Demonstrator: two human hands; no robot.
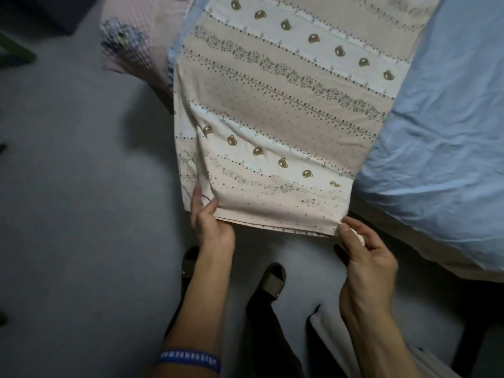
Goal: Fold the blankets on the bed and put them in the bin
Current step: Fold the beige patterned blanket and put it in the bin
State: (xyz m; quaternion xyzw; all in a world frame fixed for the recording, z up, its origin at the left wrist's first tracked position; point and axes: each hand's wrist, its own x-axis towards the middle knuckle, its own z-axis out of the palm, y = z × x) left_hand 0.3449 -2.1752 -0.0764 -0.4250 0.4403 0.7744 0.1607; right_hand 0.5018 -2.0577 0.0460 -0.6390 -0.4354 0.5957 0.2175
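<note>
Head view: left hand (211,222) and right hand (365,257) each pinch a blanket (272,110) corner.

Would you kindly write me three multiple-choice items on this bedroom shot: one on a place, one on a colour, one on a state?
1. Where does the patterned blanket lie?
A. wholly on the floor
B. on the bed, near end hanging past the edge
C. in a bin

2. What colour is the bed sheet?
A. light blue
B. red
C. black

3. How are the hands placed?
A. both idle, off the blanket
B. only the left hand holds it
C. each grips a near corner

Key: 1 B, its far part rests on the sheet while the near end overhangs the floor; 2 A, the sheet beside the blanket is pale blue; 3 C, the left hand and right hand each pinch a corner.
</note>
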